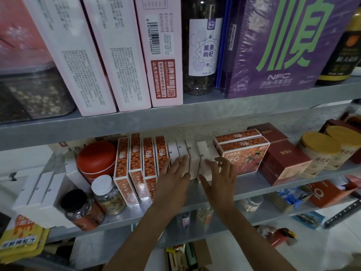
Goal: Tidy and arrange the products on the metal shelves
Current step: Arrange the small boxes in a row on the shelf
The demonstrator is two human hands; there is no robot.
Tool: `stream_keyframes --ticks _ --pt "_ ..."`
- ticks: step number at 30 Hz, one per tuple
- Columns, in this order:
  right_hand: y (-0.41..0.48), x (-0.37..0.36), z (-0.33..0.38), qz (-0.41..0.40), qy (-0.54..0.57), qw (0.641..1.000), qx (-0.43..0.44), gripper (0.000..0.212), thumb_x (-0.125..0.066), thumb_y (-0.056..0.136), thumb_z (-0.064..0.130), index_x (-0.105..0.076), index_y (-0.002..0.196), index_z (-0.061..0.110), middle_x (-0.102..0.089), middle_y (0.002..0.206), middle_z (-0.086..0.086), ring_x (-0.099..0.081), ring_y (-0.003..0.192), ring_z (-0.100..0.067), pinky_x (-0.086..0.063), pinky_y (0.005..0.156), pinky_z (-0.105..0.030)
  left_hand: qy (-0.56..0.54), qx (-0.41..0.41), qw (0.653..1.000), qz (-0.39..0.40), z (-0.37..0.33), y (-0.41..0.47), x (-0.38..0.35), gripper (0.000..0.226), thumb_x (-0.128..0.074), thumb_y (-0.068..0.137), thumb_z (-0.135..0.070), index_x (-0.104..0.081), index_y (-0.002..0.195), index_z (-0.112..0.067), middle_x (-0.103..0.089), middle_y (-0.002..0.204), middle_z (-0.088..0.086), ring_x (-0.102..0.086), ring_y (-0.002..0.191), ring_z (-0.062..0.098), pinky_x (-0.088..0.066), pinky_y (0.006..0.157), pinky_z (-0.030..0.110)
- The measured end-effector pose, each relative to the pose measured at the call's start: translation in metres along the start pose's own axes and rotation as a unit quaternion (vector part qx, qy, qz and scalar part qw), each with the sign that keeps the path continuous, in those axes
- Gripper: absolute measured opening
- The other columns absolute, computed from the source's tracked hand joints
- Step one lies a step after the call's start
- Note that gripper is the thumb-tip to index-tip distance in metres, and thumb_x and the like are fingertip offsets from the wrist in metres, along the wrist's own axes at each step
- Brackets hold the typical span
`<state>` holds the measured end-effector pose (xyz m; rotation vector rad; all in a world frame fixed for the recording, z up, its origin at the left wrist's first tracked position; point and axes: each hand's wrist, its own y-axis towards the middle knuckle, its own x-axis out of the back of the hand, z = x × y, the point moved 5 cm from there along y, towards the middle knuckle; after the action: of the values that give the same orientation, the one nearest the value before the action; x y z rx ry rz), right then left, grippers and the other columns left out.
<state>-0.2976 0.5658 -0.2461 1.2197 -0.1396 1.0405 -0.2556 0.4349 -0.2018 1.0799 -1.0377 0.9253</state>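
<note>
White cartons (pixel 192 159) stand on edge in a short row at the middle of the metal shelf (pixel 252 181). They sit between upright orange cartons (pixel 136 159) on the left and two front-facing NFC cartons (pixel 244 151) on the right. The row is uneven: one forward carton (pixel 203 155) sticks out past its neighbours.

Left hand (pixel 173 173): released, fingers straight, laid flat on the front ends of the left white cartons.
Right hand (pixel 220 177): fingers spread over the forward carton, thumb by its lower edge. Blurred; cannot tell whether it presses or pinches.

Step, as judged: squaring up the white row.
- Brace the row with the left hand so nothing topples sideways.
- Push the forward carton back with flat, even pressure until all the fronts are flush.
- Then close any gaps sideways.

In the way: the NFC cartons sit just beside the row's right end, so there is little side room. The orange cartons lean a little and could tip if shoved.

Around:
- A red tin (pixel 95 155), a white-capped jar (pixel 106 194) and a black-capped jar (pixel 78 206) stand to the left. The jars are near the shelf lip, so a forearm could knock them.
- Maroon boxes (pixel 283 161) and yellow-lidded tubs (pixel 320 151) stand to the right.
- Pink boxes (pixel 117 55) and a purple box (pixel 283 45) are on the shelf above.
</note>
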Motion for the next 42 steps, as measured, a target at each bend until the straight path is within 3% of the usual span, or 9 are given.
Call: stream_keyframes --ticks 9,15,19,21,25,30,33,36,42 --pt "-0.005 0.011 0.003 -0.018 0.197 0.974 -0.114 0.033 -0.074 0.083 0.01 -0.062 0.113 0.013 -0.054 0.113 -0.001 -0.054 0.104 -0.017 -0.052 0.084 -0.037 0.005 0.008 1.0 0.026 0.0 0.002 -0.009 0.038 -0.054 0.092 -0.019 -0.059 0.129 -0.022 -0.003 0.164 0.004 -0.003 0.15 0.021 0.01 0.117 0.042" --pt "0.006 0.056 0.005 -0.081 0.322 0.935 -0.12 0.026 -0.061 0.09 0.031 -0.059 0.114 0.022 -0.05 0.117 0.005 -0.056 0.11 -0.016 -0.054 0.086 -0.032 -0.087 0.034 0.995 -0.037 0.003 0.002 -0.007 0.047 -0.084 0.058 -0.013 -0.075 0.104 -0.02 -0.055 0.14 0.01 -0.051 0.13 0.026 -0.026 0.112 0.046" --pt "0.027 0.082 -0.013 -0.075 0.388 0.903 -0.165 0.021 -0.057 0.09 0.039 -0.057 0.108 0.029 -0.055 0.117 -0.002 -0.06 0.108 -0.015 -0.056 0.075 -0.022 -0.142 0.039 0.974 -0.173 -0.007 -0.003 0.006 0.036 -0.055 0.092 -0.019 -0.063 0.126 -0.01 -0.052 0.142 0.011 -0.048 0.132 0.027 -0.038 0.11 0.049" --pt "0.04 0.084 -0.029 -0.048 0.445 0.868 -0.218 0.017 -0.06 0.088 0.034 -0.061 0.104 0.027 -0.062 0.112 -0.006 -0.063 0.102 -0.02 -0.056 0.072 -0.023 -0.216 0.072 0.96 -0.162 -0.016 -0.008 0.009 0.048 -0.031 0.103 -0.038 -0.054 0.135 -0.012 -0.049 0.145 0.008 -0.045 0.134 0.022 -0.039 0.109 0.043" --pt "0.06 0.082 -0.054 0.021 0.507 0.807 -0.302 0.013 -0.062 0.093 0.016 -0.068 0.103 0.02 -0.073 0.098 0.003 -0.069 0.095 -0.02 -0.055 0.078 -0.038 -0.478 0.175 0.86 -0.045 -0.037 -0.01 0.01 0.044 -0.034 0.099 -0.054 -0.028 0.141 -0.04 -0.045 0.134 -0.02 -0.047 0.119 -0.004 -0.04 0.089 0.002" --pt "0.077 0.079 -0.07 0.081 0.54 0.757 -0.359 0.02 -0.063 0.089 0.013 -0.069 0.108 0.012 -0.072 0.104 0.0 -0.067 0.101 -0.025 -0.055 0.082 -0.042 -0.723 0.269 0.635 0.031 -0.046 -0.005 0.007 0.02 -0.061 0.093 -0.015 -0.063 0.109 -0.027 -0.073 0.103 -0.002 -0.072 0.086 0.011 -0.056 0.071 0.02" --pt "0.083 0.079 -0.069 0.108 0.555 0.737 -0.371 0.02 -0.062 0.089 0.015 -0.069 0.108 0.014 -0.072 0.105 -0.001 -0.067 0.095 -0.021 -0.056 0.076 -0.037 -0.745 0.283 0.6 0.065 -0.05 -0.006 0.007 0.025 -0.065 0.089 -0.017 -0.066 0.114 -0.015 -0.075 0.102 0.0 -0.072 0.093 0.018 -0.057 0.086 0.035" --pt "0.086 0.078 -0.066 0.156 0.589 0.704 -0.364 0.032 -0.062 0.09 0.025 -0.063 0.12 0.015 -0.073 0.099 0.001 -0.069 0.088 -0.017 -0.056 0.066 -0.032 -0.763 0.28 0.58 0.061 -0.053 -0.005 0.009 0.028 -0.068 0.084 -0.019 -0.069 0.111 -0.012 -0.075 0.099 0.004 -0.072 0.086 0.021 -0.056 0.081 0.034" --pt "0.082 0.068 -0.049 0.303 0.69 0.545 -0.368 0.052 -0.044 0.083 0.065 -0.072 0.114 0.033 -0.067 0.122 -0.011 -0.067 0.108 -0.032 -0.056 0.08 -0.047 -0.82 0.254 0.506 0.081 -0.059 0.001 0.012 0.045 -0.072 0.069 -0.025 -0.07 0.108 -0.002 -0.073 0.09 0.01 -0.063 0.065 0.013 -0.051 0.058 0.022"
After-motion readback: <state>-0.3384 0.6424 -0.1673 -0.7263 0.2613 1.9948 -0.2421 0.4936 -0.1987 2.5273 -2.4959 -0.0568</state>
